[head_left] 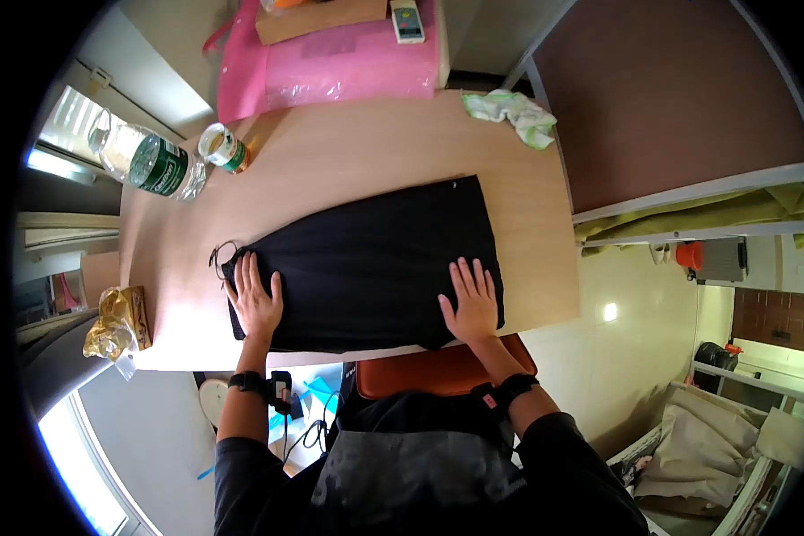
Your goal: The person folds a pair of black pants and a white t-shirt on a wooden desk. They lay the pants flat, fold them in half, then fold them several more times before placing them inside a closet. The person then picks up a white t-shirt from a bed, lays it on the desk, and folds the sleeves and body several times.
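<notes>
A pair of black drawstring shorts (375, 268) lies on the wooden table, seemingly folded in half. Its narrower waist end, with a thin loop of cord (224, 256), points left, and the wide end is on the right. My left hand (256, 299) rests flat on the cloth near the waist end, fingers apart. At the lower right of the wide end, my right hand (472, 302) presses flat on the fabric, fingers spread. Neither hand grips anything. Both wrists wear black straps with small devices.
On the table (348, 134) stand a large plastic bottle (165, 167) and a cup (223, 148) at back left, with a golden package (121, 322) at the left edge. A crumpled cloth (514, 116) lies back right. Pink wrapping (330, 76) sits behind. An orange-brown seat (402, 373) is below.
</notes>
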Demonstrator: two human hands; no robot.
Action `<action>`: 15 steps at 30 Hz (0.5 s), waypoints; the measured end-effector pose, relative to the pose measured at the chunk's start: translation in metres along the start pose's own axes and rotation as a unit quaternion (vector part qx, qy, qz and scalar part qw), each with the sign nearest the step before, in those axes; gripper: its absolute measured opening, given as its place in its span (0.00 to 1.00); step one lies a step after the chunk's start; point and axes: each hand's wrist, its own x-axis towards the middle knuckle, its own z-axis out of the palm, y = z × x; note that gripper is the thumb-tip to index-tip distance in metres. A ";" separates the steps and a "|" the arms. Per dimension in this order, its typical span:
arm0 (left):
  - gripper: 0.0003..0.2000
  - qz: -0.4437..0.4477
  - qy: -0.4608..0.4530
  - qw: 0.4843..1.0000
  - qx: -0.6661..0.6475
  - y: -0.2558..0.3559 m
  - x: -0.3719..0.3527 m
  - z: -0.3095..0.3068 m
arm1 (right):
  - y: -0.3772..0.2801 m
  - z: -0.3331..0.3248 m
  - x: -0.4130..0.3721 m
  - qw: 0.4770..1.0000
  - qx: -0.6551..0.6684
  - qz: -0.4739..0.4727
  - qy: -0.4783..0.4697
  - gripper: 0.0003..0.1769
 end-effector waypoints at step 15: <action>0.23 -0.103 0.081 0.958 -0.256 -0.038 -0.021 -0.009 | 0.054 -0.001 -0.044 0.991 0.029 0.128 0.025 0.34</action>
